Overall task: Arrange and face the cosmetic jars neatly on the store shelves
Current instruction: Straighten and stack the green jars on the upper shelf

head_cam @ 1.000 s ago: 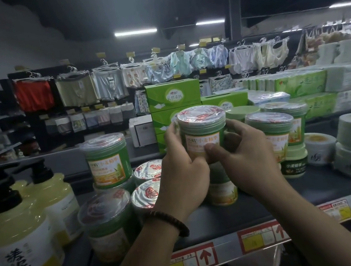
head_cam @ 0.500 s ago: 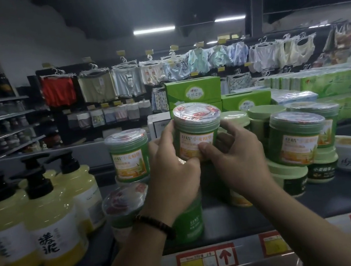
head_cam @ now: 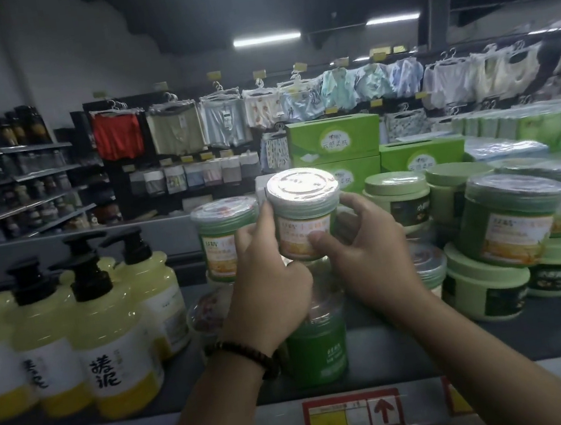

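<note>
The shelf [head_cam: 401, 350] across the lower frame is crowded, jars stacked two high. At centre a green jar [head_cam: 317, 347] stands below the labelled jar [head_cam: 303, 218], which your left hand [head_cam: 270, 288] and right hand [head_cam: 369, 257] both grasp by its sides. Contact between the two is hidden. Set off-centre on that glossy lid, it could slide into the stacked jars [head_cam: 509, 218] at right.
</note>
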`<action>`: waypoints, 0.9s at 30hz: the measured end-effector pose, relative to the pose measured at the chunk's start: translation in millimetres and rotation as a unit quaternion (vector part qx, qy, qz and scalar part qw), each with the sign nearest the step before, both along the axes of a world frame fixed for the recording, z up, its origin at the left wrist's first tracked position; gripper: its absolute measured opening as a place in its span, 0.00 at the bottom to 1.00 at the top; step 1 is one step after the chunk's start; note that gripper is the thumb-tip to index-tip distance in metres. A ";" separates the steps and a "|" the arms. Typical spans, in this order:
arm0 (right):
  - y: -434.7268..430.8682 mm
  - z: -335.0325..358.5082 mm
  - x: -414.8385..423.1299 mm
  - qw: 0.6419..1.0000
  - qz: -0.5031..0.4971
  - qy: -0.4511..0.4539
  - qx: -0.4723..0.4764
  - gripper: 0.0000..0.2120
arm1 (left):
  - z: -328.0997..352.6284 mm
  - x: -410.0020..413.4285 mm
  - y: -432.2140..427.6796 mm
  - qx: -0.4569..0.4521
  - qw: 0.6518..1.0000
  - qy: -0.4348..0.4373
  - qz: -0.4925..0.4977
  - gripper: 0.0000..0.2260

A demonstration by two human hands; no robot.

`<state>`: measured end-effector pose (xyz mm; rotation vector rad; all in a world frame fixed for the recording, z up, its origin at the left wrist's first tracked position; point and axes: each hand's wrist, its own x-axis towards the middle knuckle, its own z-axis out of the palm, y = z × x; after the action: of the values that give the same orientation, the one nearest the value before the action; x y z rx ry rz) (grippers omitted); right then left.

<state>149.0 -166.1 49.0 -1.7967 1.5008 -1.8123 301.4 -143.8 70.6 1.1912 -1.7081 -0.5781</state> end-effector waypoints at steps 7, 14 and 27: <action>-7.8 -4.5 2.5 0.999 0.033 -0.021 0.021 0.33 | -4.9 0.5 -4.4 0.010 0.999 -0.031 0.012 0.42; -12.3 -6.3 3.3 0.998 0.048 -0.019 0.035 0.28 | -6.2 3.3 -12.9 0.020 0.998 -0.048 0.018 0.41; -20.1 -9.6 2.4 0.998 0.038 -0.001 0.048 0.27 | -9.2 3.1 -16.7 0.012 0.998 -0.054 0.024 0.40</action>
<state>151.4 -186.2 39.4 -1.7812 1.4720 -1.6782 304.5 -160.5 61.5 1.2984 -1.7618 -0.5143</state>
